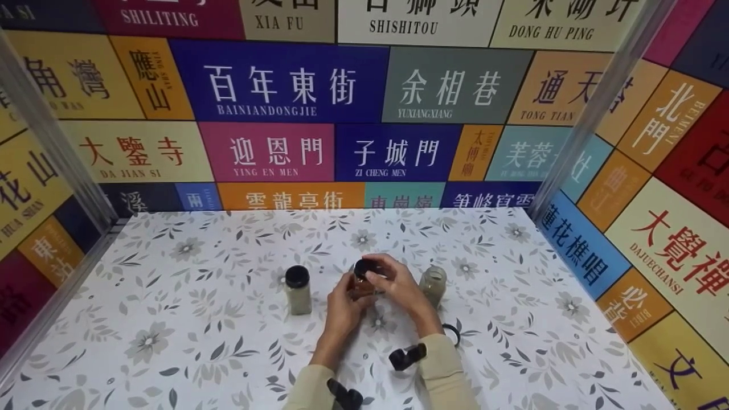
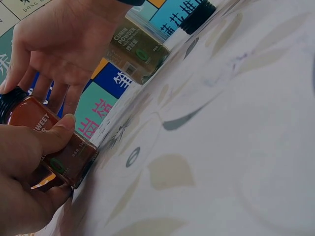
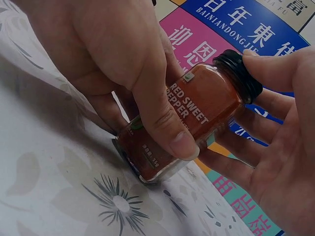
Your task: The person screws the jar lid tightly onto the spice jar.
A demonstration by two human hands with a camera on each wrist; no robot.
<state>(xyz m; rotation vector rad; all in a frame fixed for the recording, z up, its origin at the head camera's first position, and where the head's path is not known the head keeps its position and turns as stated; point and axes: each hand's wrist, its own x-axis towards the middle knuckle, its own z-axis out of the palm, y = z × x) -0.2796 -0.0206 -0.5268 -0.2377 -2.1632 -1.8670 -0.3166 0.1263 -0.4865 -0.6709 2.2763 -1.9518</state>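
Note:
A glass jar of red sweet pepper point(image 3: 211, 91) with a black lid point(image 3: 236, 73) stands tilted between both hands, its base low over the tabletop. My left hand point(image 1: 343, 307) grips the jar's body, thumb across the label. At the top, my right hand point(image 1: 401, 287) holds the black lid between thumb and fingers; the other fingers extend behind the jar. Right of the hands is a lidless jar, labelled cumin powder point(image 2: 135, 49) in the left wrist view. Its loose black lid point(image 2: 198, 17) lies on the table close by, partly behind the right sleeve in the head view.
Left of the hands, a capped glass jar point(image 1: 298, 291) of pale powder stands upright. The table point(image 1: 199, 273) wears a white cloth with grey flowers and leaves. Panels point(image 1: 279, 80) with coloured place-name signs rise behind it and at both sides.

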